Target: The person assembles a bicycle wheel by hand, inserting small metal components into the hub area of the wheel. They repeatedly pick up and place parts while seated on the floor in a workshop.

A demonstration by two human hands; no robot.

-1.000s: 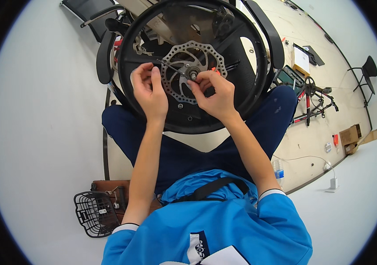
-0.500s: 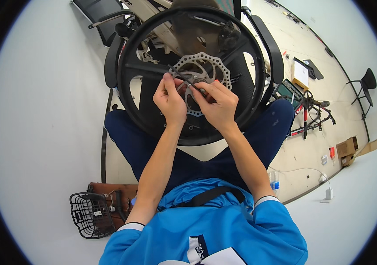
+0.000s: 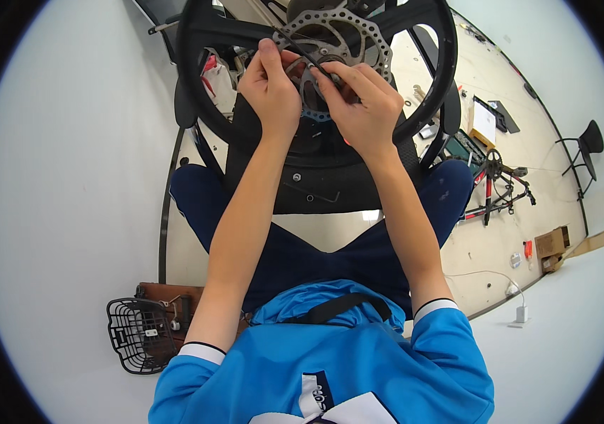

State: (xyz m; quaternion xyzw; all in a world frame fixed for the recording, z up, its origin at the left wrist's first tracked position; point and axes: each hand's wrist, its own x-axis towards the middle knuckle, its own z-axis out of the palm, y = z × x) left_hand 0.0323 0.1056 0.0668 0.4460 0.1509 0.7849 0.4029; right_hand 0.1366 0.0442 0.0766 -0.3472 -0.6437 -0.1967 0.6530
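A black spoked wheel with a perforated silver brake disc is raised in front of me, above a black chair seat. Across the disc and hub slants a thin dark rod-like piece; whether it is stiff or a cable I cannot tell. My left hand is closed in a pinch at its upper left part. Further down, thumb and fingers of my right hand pinch its lower right end beside the hub. The fingers hide part of the hub.
On the seat's front lie a nut, a small ring and a hex key. A black basket stands at lower left. To the right are a red-black bike frame, a cardboard box and a black chair.
The wheel and both hands have moved up and away from my lap. More of the seat's front, with the nut and hex key, now shows. Both hands keep their pinch.
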